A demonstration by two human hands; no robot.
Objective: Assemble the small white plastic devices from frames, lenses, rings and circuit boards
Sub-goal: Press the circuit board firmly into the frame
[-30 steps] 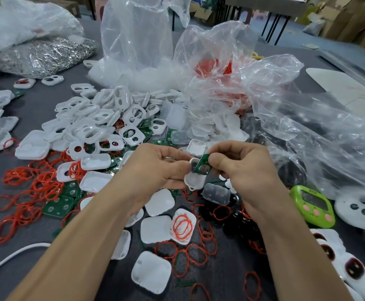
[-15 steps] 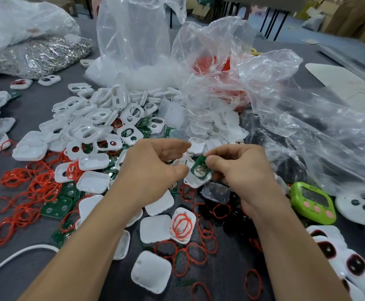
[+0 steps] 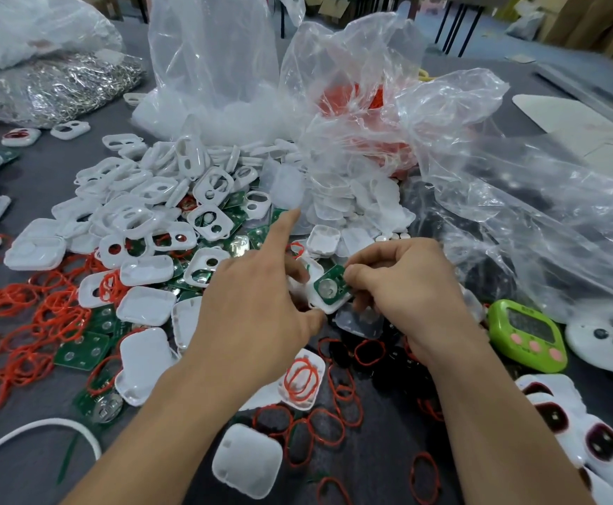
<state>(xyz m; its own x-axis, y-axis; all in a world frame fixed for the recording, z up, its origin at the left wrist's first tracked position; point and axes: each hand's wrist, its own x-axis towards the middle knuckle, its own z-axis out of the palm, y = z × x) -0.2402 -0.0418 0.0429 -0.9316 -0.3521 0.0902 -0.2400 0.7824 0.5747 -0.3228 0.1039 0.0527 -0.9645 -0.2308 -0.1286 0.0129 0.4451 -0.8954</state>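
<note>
Just above the table's middle, my right hand (image 3: 407, 286) pinches a green circuit board (image 3: 328, 290) with a round silver cell, seated in a white plastic frame (image 3: 325, 308). My left hand (image 3: 257, 311) holds that frame's left edge between thumb and middle finger, while its index finger points straight out toward the parts pile. Loose white frames (image 3: 144, 198) are heaped behind. Red rings (image 3: 42, 308), spare boards (image 3: 82, 349) and white covers (image 3: 246, 461) lie around my arms. A translucent lens (image 3: 358, 320) lies under my right hand.
Crumpled clear plastic bags (image 3: 516, 198) crowd the right and back. A bag of metal clips (image 3: 61, 85) sits back left. A green timer (image 3: 527, 333) and finished devices (image 3: 589, 431) lie at the right. A white cable (image 3: 35, 428) curves at the front left.
My left index finger has lifted off the part and stretched forward toward the pile. The board now lies flatter in the frame, and both hands sit slightly lower.
</note>
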